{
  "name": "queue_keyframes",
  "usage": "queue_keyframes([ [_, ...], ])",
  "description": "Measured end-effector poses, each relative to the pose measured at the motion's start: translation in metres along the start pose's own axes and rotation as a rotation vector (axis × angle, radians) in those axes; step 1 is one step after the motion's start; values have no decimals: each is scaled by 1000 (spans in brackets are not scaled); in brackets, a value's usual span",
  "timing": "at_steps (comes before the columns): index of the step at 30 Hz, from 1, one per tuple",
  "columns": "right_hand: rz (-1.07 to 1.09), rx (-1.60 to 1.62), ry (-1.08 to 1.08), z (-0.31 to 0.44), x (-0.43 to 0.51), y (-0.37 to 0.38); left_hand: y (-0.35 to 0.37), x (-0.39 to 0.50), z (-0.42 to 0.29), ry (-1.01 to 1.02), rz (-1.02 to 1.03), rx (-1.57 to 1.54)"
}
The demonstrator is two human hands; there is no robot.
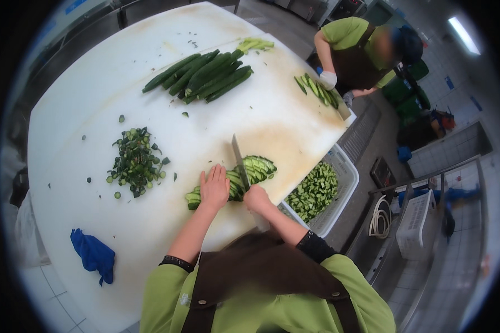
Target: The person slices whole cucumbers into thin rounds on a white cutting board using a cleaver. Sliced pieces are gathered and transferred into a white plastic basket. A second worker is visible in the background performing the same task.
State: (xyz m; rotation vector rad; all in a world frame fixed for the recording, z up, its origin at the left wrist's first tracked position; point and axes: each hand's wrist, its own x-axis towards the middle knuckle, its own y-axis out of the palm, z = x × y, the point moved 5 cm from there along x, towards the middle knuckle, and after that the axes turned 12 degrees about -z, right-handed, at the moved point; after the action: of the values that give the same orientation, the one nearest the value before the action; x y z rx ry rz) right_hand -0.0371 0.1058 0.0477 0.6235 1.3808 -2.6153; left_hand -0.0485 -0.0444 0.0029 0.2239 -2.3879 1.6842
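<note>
My right hand [258, 199] grips the handle of a kitchen knife [238, 158], whose broad blade points away from me across a row of cut cucumber. My left hand [215, 188] rests flat with fingers together on the strips of cucumber [193, 197] left of the blade. On the right of the blade lie sliced cucumber pieces [258, 168], still lined up side by side. All of this is on a white cutting surface [150, 233], stained tan near the right edge. The blade hides part of the cucumber beneath it.
Whole cucumbers [208, 77] lie piled farther back, and cut-off ends [135, 160] are heaped at left. A blue cloth [93, 257] lies front left. Right of the table, a white plastic basket [346, 175] holds cucumber pieces [314, 193]. A co-worker [352, 58] stands at the far right corner beside cucumber strips [314, 88].
</note>
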Motion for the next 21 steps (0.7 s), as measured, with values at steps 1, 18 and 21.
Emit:
queue_keyframes([
  [1,-37,20,4,-3,1,-1,2,-1,0,-12,41,19],
  [18,-46,95,-79,11,-29,-2,-13,-3,14,-53,50,-3],
  [21,-134,84,-161,18,-47,-4,-12,-15,25,-70,68,21],
])
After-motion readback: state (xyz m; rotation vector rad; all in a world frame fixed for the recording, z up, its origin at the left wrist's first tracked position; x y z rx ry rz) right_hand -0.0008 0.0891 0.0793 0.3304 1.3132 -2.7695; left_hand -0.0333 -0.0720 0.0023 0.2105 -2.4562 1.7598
